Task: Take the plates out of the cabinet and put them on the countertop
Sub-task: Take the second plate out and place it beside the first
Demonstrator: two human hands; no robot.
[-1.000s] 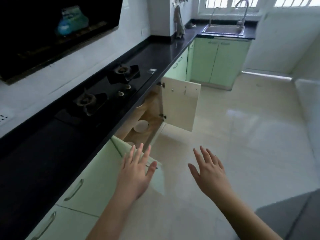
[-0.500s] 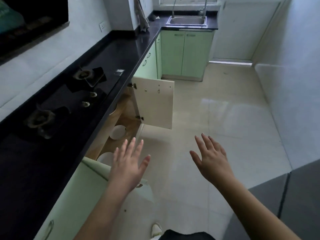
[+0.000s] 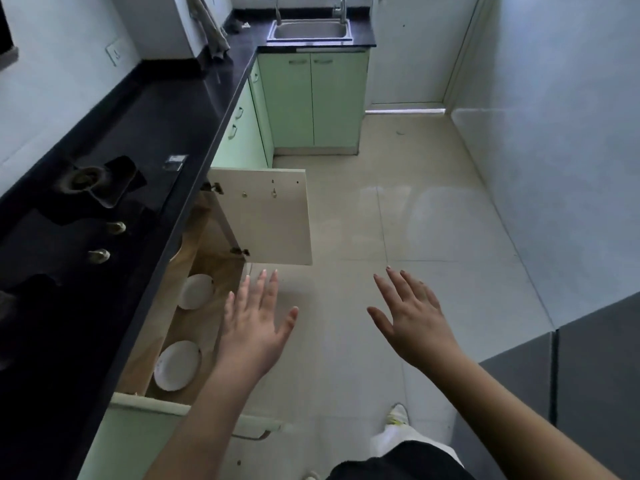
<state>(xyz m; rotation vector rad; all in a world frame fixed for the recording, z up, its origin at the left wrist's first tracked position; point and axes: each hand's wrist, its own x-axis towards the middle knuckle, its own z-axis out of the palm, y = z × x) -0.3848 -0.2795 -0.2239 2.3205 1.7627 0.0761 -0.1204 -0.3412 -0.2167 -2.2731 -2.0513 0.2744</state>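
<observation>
Two white plates lie flat on the wooden floor of the open lower cabinet [image 3: 207, 237]: a near plate [image 3: 177, 365] and a far plate [image 3: 196, 291]. The black countertop [image 3: 166, 109] runs above them along the left. My left hand [image 3: 254, 323] hovers with fingers spread just right of the cabinet opening, holding nothing. Out over the floor tiles, farther right, my right hand [image 3: 412, 317] is also spread and empty.
Both cabinet doors stand open: the far door [image 3: 266, 216] swings out over the floor and the near green door [image 3: 180, 417] lies below my left arm. A gas hob [image 3: 86, 202] sits in the countertop. A sink [image 3: 310, 29] is at the far end.
The view has moved forward and tilted down, so both plates in the cabinet now show. Both hands stay spread and empty, now nearer the cabinet opening.
</observation>
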